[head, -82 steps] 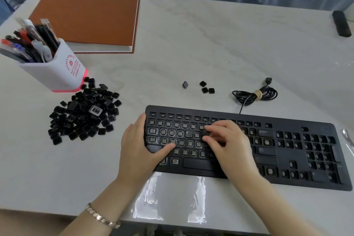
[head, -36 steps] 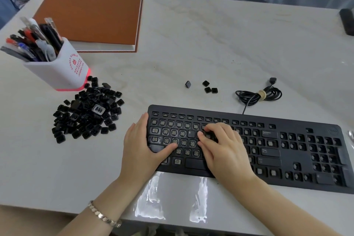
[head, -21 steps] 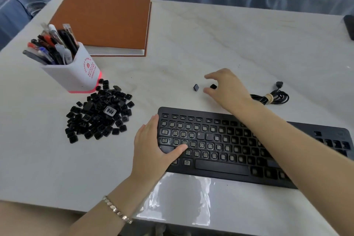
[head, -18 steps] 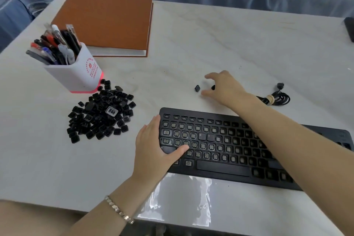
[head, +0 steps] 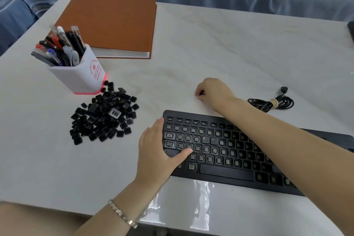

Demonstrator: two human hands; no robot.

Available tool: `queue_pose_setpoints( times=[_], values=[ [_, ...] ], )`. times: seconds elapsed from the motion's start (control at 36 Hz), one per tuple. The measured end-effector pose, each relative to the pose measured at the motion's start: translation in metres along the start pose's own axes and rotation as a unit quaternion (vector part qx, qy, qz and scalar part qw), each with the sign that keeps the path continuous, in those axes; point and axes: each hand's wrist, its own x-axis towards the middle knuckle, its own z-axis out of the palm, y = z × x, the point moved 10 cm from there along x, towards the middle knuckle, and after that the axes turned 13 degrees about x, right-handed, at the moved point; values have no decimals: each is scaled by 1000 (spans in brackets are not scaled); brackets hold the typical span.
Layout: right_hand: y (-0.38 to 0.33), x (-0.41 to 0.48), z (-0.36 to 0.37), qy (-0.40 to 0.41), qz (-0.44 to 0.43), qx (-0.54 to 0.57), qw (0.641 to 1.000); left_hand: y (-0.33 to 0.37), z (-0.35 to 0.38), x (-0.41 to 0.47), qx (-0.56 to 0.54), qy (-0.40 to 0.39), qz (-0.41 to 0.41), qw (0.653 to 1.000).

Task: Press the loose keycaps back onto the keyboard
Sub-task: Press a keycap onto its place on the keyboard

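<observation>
Keycap (head: 202, 93) pinched by curled fingers (head: 197, 92) of right hand (head: 214, 90), beyond keyboard (head: 226, 174), left hand (head: 155, 151) flat on it

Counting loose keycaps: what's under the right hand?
One small dark piece, likely a keycap, shows pinched in the curled right hand. The hand covers the table beneath, so any other keycaps there are hidden.
</observation>
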Motion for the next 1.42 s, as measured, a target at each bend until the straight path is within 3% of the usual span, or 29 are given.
queue_pose_setpoints(
  times=[0.17, 0.25, 0.31, 0.36, 0.42, 0.47, 0.5, 0.56, 0.69, 0.83, 0.92, 1.25, 1.42],
  values=[
    [-3, -8, 6, 10, -35, -18, 999, 1, -1, -1, 1, 7, 5, 1000],
    [5, -14, -9, 82, -6, 97, 992, 4, -4, 0, -3, 22, 20, 1000],
    [20, -26, -22, 141, 53, 249, 957, 9, -7, -1, -3, 33, 37, 999],
    [35, -42, -20, 155, 122, 471, 860, 10, -8, -1, -6, 34, 40, 999],
    [40, -58, -7, 127, 181, 684, 695, 9, -7, -1, -7, 37, 36, 999],
    [38, -76, 3, 95, 217, 804, 545, 8, -6, -1, -7, 36, 36, 999],
    [38, -86, 4, 85, 228, 830, 502, 8, -6, -1, -11, 34, 38, 999],
    [41, -104, 6, 79, 243, 846, 467, 9, -7, -1, -15, 31, 35, 999],
    [46, -141, 13, 83, 271, 849, 445, 3, -2, -1, -8, 19, 15, 1000],
    [51, -162, 11, 97, 245, 816, 514, -1, 2, -1, -6, -2, -3, 1000],
    [48, -170, 11, 94, 234, 807, 534, -1, 2, -1, -11, -8, -4, 1000],
    [27, -183, 22, 74, 238, 844, 475, 2, 2, -1, -11, -17, 1, 1000],
    [24, -184, 32, 61, 247, 834, 490, 3, 1, -1, -19, -9, 3, 1000]
  ],
)
